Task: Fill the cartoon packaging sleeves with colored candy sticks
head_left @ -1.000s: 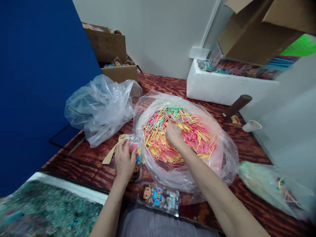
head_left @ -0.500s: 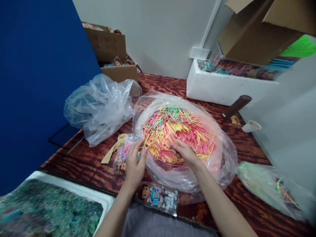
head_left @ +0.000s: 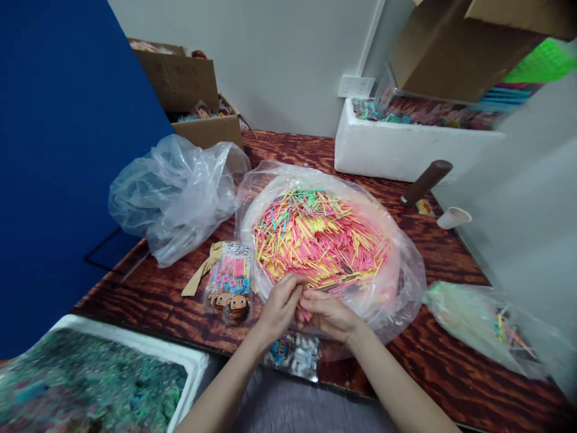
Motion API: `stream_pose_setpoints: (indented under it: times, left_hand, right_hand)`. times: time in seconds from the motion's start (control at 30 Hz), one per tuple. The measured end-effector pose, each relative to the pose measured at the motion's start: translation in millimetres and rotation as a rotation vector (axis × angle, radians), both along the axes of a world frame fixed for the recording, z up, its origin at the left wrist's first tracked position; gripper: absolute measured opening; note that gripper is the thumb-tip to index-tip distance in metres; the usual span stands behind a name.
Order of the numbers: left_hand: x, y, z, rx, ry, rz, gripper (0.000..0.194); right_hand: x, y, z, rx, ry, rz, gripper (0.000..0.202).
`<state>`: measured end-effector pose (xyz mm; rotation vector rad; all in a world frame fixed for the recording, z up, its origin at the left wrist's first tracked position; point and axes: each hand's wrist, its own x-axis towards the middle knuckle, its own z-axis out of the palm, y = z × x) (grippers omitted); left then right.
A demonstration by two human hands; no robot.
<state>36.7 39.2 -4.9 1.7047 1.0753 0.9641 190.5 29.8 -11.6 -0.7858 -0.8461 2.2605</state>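
Observation:
My left hand (head_left: 280, 305) and my right hand (head_left: 325, 313) meet at the near edge of a clear plastic bag (head_left: 408, 264), fingers curled together. Between them a few pink sticks (head_left: 305, 314) poke out, with both hands closed round them. A big heap of pink, yellow and green sticks (head_left: 324, 240) fills the open bag just beyond. Left of my hands lies a printed packet (head_left: 232, 282) with cartoon heads and pink sticks in it. Below my hands, partly covered by them, another printed packet (head_left: 297, 356) lies at the table's front edge.
Crumpled clear plastic (head_left: 180, 192) and a cardboard box (head_left: 210, 131) stand left. At the right are a white foam box (head_left: 415, 147), a brown bottle (head_left: 426, 182), a paper cup (head_left: 454, 218) and a bag with sticks (head_left: 473, 325). A foam tub (head_left: 198, 367) is at the lower left.
My left hand has moved right, away from the left packet, and my right hand has come down and left from over the heap. They now touch, with pink sticks between them.

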Motion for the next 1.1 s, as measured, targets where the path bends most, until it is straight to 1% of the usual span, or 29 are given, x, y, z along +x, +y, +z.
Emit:
stream_pose_setpoints:
  times: [0.07, 0.13, 0.2, 0.23, 0.27, 0.3, 0.33, 0.37, 0.43, 0.47, 0.53, 0.6, 0.63, 0.67, 0.8, 0.9, 1.03, 1.1]
  left_hand:
    - [0, -5, 5.4, 0.022, 0.022, -0.052, 0.031]
    - [-2, -14, 11.6, 0.073, 0.067, -0.059, 0.038]
    - [-7, -25, 15.1, 0.131, 0.112, 0.011, 0.044]
    - [-11, -31, 14.5, 0.152, 0.135, 0.059, 0.042]
    - [-16, -38, 12.1, 0.162, 0.164, 0.092, 0.036]
    - [-21, -45, 7.9, 0.161, 0.205, 0.095, 0.027]
    - [-26, -52, 2.1, 0.157, 0.264, 0.058, 0.022]
    - [-31, -58, -4.8, 0.155, 0.339, -0.004, 0.021]
    - [-37, -70, -19.2, 0.171, 0.499, -0.13, 0.018]
    - [-38, -74, -25.3, 0.191, 0.566, -0.162, 0.017]
    - [-39, -79, -33.5, 0.235, 0.656, -0.168, 0.03]
    - [-36, -79, -35.8, 0.254, 0.702, -0.162, 0.04]
    - [-35, -77, -35.4, 0.248, 0.718, -0.16, 0.038]
    - [-33, -75, -34.4, 0.233, 0.735, -0.159, 0.033]
    - [-32, -66, -32.5, 0.175, 0.76, -0.144, 0.003]
    - [-36, -64, -36.6, 0.196, 0.703, -0.13, 0.01]
    - [-44, -63, -44.4, 0.281, 0.578, -0.097, 0.021]
    - [-47, -60, -47.9, 0.32, 0.552, -0.065, 0.024]
  right_hand:
    - [2, -3, -0.9, 0.047, -0.017, 0.025, 0.03]
    - [4, -6, -0.2, 0.117, -0.073, 0.011, 0.03]
    - [7, -10, 0.9, 0.217, -0.151, -0.092, 0.028]
    - [10, -12, 1.0, 0.275, -0.198, -0.167, 0.025]
    - [14, -15, 0.4, 0.335, -0.253, -0.247, 0.021]
    - [17, -18, -1.0, 0.392, -0.315, -0.32, 0.018]
    - [21, -21, -3.2, 0.445, -0.377, -0.379, 0.017]
    - [25, -24, -6.0, 0.488, -0.433, -0.424, 0.017]
    - [29, -30, -12.5, 0.54, -0.508, -0.469, 0.018]
    - [30, -32, -15.4, 0.551, -0.526, -0.483, 0.018]
    - [29, -36, -19.2, 0.562, -0.531, -0.504, 0.02]
    - [27, -39, -19.4, 0.577, -0.521, -0.514, 0.021]
    - [26, -39, -18.4, 0.584, -0.513, -0.514, 0.021]
    - [25, -40, -16.9, 0.59, -0.508, -0.51, 0.02]
    - [20, -41, -10.4, 0.595, -0.503, -0.493, 0.02]
    - [17, -41, -7.8, 0.604, -0.497, -0.483, 0.02]
    - [12, -41, -8.1, 0.653, -0.472, -0.482, 0.021]
    - [10, -41, -9.2, 0.666, -0.469, -0.48, 0.022]
